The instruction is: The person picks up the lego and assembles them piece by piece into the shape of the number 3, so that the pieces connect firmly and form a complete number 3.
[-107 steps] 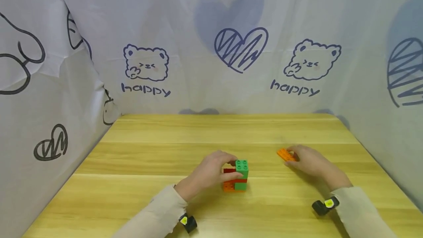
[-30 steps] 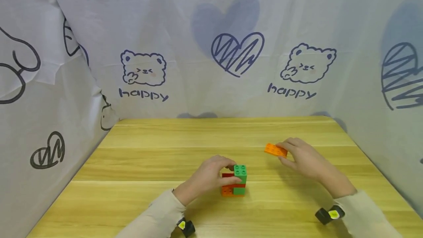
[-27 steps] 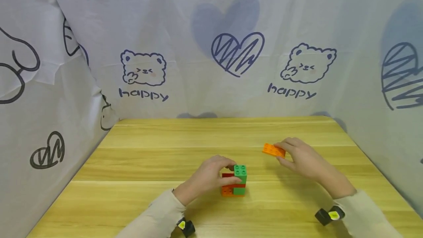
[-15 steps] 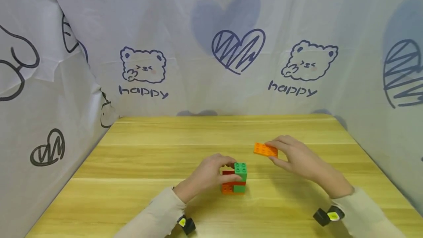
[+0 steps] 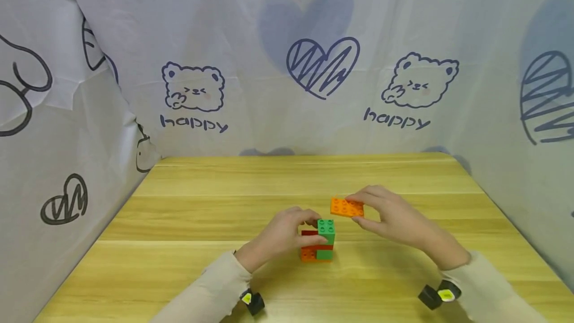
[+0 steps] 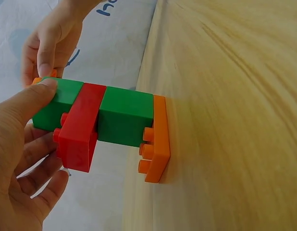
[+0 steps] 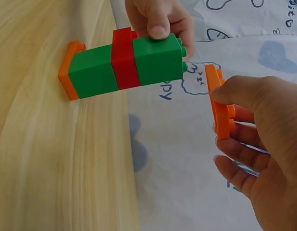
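A small tower of toy building bricks stands on the table: an orange plate [image 6: 160, 139] at the bottom, a green brick [image 6: 124, 115], a red brick [image 6: 81, 130] jutting out to one side, and a green brick [image 7: 159, 57] with bare studs on top. My left hand [image 5: 284, 236] grips the tower's top green brick between thumb and fingers. My right hand [image 5: 390, 216] pinches a loose orange brick [image 5: 345, 207], thin and flat with its studs up. It is held in the air above and just right of the tower, apart from it.
The wooden table [image 5: 202, 213] runs back to a white cloth [image 5: 260, 128] printed with bears and hearts, which also hangs at both sides. Black wrist cameras are strapped at the left cuff [image 5: 253, 303] and right cuff [image 5: 439, 294].
My right hand has lifted the loose orange brick off the table area at the right and carried it leftward, close to the tower. My left hand stays on the tower.
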`<state>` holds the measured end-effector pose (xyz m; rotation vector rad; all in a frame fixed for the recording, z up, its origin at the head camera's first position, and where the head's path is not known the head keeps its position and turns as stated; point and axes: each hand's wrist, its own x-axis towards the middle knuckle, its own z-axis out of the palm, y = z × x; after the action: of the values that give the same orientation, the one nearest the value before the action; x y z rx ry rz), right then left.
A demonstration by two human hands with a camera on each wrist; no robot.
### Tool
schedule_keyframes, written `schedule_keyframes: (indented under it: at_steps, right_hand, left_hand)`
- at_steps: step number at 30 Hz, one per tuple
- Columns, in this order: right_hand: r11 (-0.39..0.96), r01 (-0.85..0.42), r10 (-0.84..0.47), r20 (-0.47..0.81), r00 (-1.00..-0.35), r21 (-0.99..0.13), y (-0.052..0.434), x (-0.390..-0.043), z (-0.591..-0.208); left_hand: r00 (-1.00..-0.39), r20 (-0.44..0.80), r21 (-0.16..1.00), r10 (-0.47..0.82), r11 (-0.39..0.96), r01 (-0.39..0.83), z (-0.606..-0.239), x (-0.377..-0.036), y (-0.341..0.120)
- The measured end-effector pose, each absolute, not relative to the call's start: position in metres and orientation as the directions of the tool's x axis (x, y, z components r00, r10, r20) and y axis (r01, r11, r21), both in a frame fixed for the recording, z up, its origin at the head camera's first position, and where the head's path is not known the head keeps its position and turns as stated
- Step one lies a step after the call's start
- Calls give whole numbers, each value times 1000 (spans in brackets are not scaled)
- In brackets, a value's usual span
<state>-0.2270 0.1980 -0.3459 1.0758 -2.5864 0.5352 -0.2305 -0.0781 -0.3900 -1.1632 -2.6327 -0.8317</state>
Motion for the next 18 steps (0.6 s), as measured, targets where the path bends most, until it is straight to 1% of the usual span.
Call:
schedule_keyframes:
  at_steps: [10, 13, 18]
  right_hand:
    - [568, -777, -671, 395, -628, -271, 186, -223, -346]
    - [557, -785, -685, 385, -619, -271, 183, -222, -346]
    - [534, -808, -721, 365, -589, -250, 177, -220, -343]
  left_hand:
    - [-695, 309, 454, 649, 542, 707, -386, -230, -79]
    - [-680, 324, 440, 658, 532, 724, -386, -231, -79]
    - [-650, 352, 378, 673, 533, 757, -384, -234, -78]
